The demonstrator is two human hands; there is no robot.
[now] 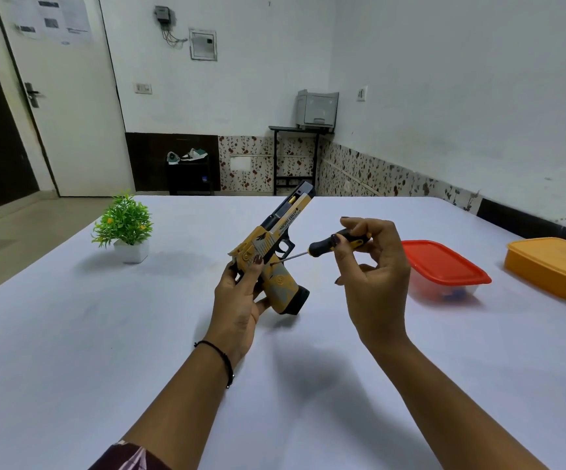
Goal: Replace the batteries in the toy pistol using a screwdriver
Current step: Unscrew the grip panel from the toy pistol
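Observation:
A yellow, grey and black toy pistol (274, 245) is held above the white table (71, 334), barrel pointing up and away, grip down. My left hand (240, 300) is wrapped around the rear of its frame and grip. My right hand (373, 276) pinches the black-and-yellow handle of a small screwdriver (329, 245) between fingertips and thumb. The thin metal shaft runs left and slightly down, and its tip touches the upper side of the pistol's grip. No batteries are in sight.
A small potted green plant (123, 225) stands at the left on the table. To the right sit a clear box with a red lid (444, 262) and an orange lidded box (556, 266). The room's door, shelf and printer stand far behind.

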